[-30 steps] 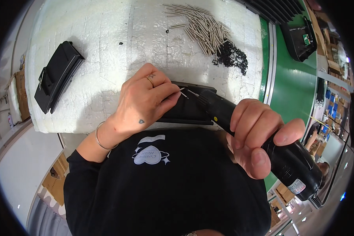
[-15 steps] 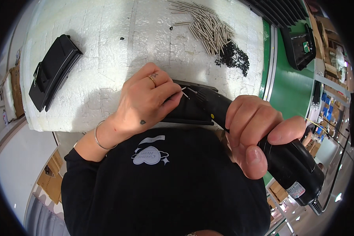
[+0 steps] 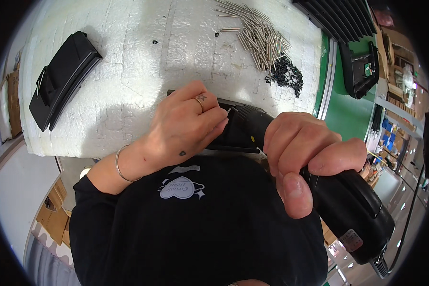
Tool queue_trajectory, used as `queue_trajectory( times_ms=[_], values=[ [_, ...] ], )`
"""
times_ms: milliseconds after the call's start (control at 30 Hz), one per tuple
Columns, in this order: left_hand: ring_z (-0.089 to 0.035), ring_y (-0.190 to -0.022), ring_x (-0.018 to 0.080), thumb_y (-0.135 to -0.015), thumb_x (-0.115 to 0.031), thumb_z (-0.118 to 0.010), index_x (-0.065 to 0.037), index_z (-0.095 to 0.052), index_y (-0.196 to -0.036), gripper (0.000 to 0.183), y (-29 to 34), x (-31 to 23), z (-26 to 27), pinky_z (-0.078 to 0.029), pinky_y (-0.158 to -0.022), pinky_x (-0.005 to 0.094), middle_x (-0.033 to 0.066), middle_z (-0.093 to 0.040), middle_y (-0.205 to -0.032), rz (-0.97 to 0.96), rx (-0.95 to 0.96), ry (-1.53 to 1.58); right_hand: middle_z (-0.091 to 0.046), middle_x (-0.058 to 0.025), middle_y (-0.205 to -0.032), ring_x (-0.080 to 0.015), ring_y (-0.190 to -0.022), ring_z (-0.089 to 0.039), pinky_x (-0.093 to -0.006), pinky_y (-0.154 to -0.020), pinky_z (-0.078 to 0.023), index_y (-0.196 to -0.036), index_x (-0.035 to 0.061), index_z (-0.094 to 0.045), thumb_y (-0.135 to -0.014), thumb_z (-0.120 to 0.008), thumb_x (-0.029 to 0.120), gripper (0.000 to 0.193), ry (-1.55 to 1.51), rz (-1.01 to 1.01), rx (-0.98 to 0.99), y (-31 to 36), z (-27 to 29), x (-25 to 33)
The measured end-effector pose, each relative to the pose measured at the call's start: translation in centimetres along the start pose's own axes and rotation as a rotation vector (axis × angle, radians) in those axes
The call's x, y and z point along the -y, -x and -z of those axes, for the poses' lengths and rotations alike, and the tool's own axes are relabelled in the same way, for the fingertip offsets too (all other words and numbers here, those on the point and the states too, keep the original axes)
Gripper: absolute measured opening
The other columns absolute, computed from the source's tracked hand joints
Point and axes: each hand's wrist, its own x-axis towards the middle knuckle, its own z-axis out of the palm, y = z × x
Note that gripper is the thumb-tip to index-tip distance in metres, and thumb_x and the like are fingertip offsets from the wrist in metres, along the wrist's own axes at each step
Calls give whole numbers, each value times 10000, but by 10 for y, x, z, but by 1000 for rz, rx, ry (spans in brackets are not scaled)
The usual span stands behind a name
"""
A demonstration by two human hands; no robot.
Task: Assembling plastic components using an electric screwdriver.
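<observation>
My right hand [image 3: 310, 157] is wrapped round a black corded electric screwdriver [image 3: 352, 205], its nose pointing left toward my other hand. My left hand [image 3: 188, 119] is closed in a pinch near the tool's tip, where a bit of thin bright metal [image 3: 229, 110] shows. What the fingers hold is hidden behind them. Beneath both hands lies a black plastic housing part [image 3: 233, 140], mostly covered, at the near edge of the padded table [image 3: 119, 86].
A similar black part [image 3: 64, 78] rests at the table's left. Beyond my hands are a heap of metal pins [image 3: 262, 40] and a pile of small black pieces [image 3: 287, 77]. A black housing with a green board [image 3: 362, 71] and ribbed black parts [image 3: 336, 19] stand at right.
My left hand has shifted slightly right, and the screwdriver has tilted more, its nose closer to the fingertips. Less of the thin metal shows at the fingertips now.
</observation>
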Motion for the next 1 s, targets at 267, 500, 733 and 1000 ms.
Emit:
queue_trajectory(
  times_ms=[267, 500, 733, 1000],
  values=[
    [-536, -794, 241, -711, -97, -736, -77, -625, -790, 137, 0, -2, 7, -482, -687, 336, 38, -543, -759, -12, 84, -66, -513, 14, -628, -113, -461, -444, -276, -543, -378, -1086, 106, -446, -817, -622, 34, 330, -88, -18, -241, 7, -9, 1],
    [-566, -1055, 319, -595, -248, -866, -100, -517, -1313, 812, -7, -15, 27, -468, -923, 403, 116, -599, -1123, -108, 331, -303, -429, 31, -638, -97, -546, -422, -289, -605, -363, -1156, 99, -483, -828, -500, 132, 331, -183, 206, -390, 14, 34, 18],
    [-641, -1028, 274, -828, -493, -658, 33, -448, -1366, 781, -5, 2, 99, -519, -898, 361, 223, -627, -1164, 585, -74, 1489, -374, 27, -639, -96, -581, -406, -279, -629, -296, -1108, 72, -510, -832, -528, 99, 278, -261, 199, -659, 41, 59, 21],
    [-611, -1004, 178, -691, -148, -836, -76, -549, -1283, 663, 12, 55, 235, -484, -879, 305, 93, -623, -1135, 436, -515, -121, -354, 25, -632, -95, -584, -404, -281, -650, -301, -1073, 65, -487, -816, -536, 87, 262, -302, 162, -677, 22, 59, -4]
  ],
)
